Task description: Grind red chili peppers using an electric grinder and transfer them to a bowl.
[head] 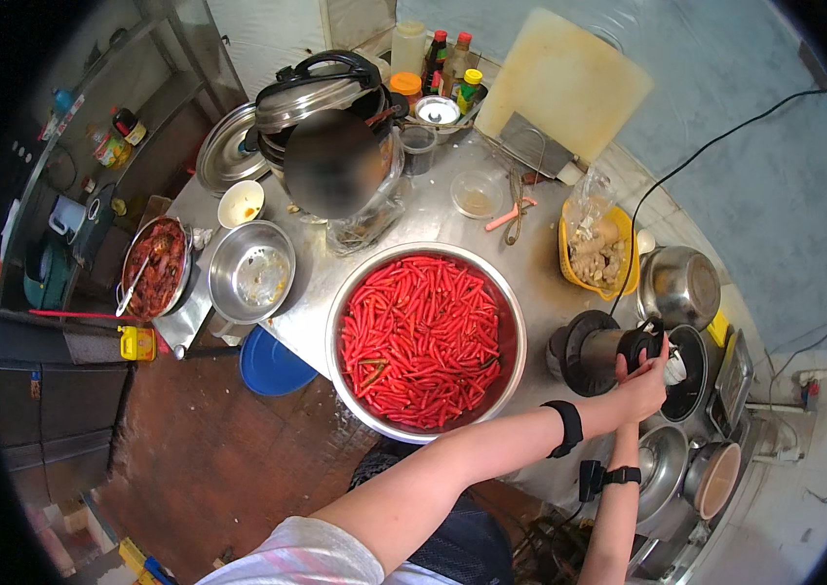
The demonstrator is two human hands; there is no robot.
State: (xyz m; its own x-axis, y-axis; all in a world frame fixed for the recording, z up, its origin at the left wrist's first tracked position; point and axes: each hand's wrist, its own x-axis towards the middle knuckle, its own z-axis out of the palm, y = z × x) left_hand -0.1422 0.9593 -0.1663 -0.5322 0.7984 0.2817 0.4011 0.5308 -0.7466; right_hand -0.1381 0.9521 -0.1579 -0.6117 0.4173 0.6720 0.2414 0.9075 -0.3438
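Note:
A metal electric appliance with a black top and base point(600, 351), possibly a grinder or blender, stands at the right of the steel table. My left hand point(646, 393) reaches across and is closed around its black upper part. Close below and behind it is my right hand point(627, 371), at the same part; its grip is partly hidden by the left. A large steel basin full of red chili peppers point(420, 344) stands to the left of my hands. Behind the appliance are an upturned steel pot point(684, 287) and a yellow basket of ginger point(598, 256).
A steel bowl point(252, 270), a dish of red sauce with a spoon point(157, 270) and a pressure cooker point(325, 95) stand left. Farther back are bottles point(435, 62), a cutting board point(567, 80) and a peeler point(508, 216). A black cord point(706, 150) runs to the appliance.

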